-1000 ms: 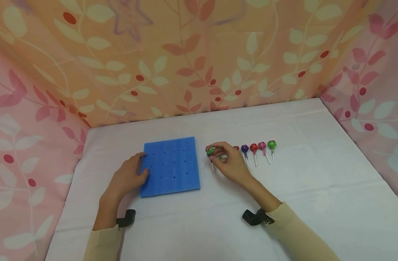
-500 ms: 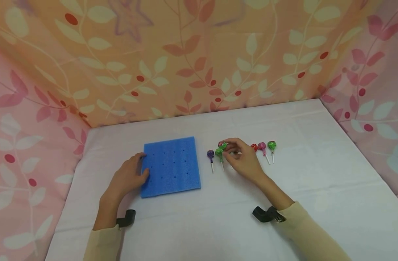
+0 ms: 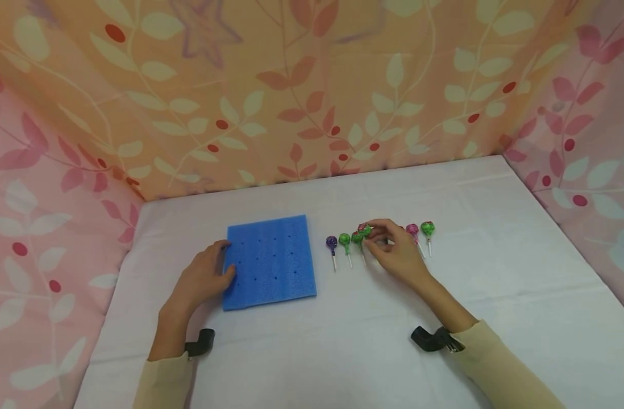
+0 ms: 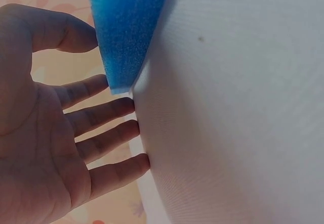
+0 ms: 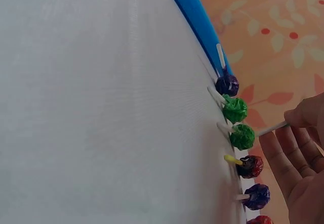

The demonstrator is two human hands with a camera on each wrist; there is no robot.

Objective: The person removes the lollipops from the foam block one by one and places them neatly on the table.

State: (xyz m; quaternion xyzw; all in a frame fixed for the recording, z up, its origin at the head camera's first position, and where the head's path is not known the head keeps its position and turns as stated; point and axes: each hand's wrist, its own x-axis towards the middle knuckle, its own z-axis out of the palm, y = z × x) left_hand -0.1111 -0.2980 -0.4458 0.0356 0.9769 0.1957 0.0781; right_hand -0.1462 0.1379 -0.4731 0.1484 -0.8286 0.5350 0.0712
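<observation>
My left hand [image 3: 202, 274] rests along the left edge of a blue foam board [image 3: 271, 267] pierced with rows of small holes. In the left wrist view its fingers are nearly straight, with thumb and index fingertips at the board's edge. My right hand [image 3: 394, 253] pinches a lollipop [image 3: 364, 229] with a red-and-green wrapper, above a row of lollipops. In the right wrist view thumb and fingers hold its white stick [image 5: 272, 129], and its candy end is hidden behind a green lollipop [image 5: 242, 136]. A purple lollipop [image 3: 332, 242] and another green lollipop [image 3: 345, 240] lie left of this hand.
To the right of my right hand, a pink lollipop [image 3: 412, 229] and a green lollipop [image 3: 427, 228] lie on the white-covered table [image 3: 312, 352]. A dark lollipop with a yellow stick [image 5: 249, 166] shows in the right wrist view. A leaf-patterned curtain [image 3: 312, 85] stands behind.
My right hand has moved to the right along the row, carrying the red-and-green lollipop. The purple and green lollipops at the row's left end have come into sight. My left hand stays put.
</observation>
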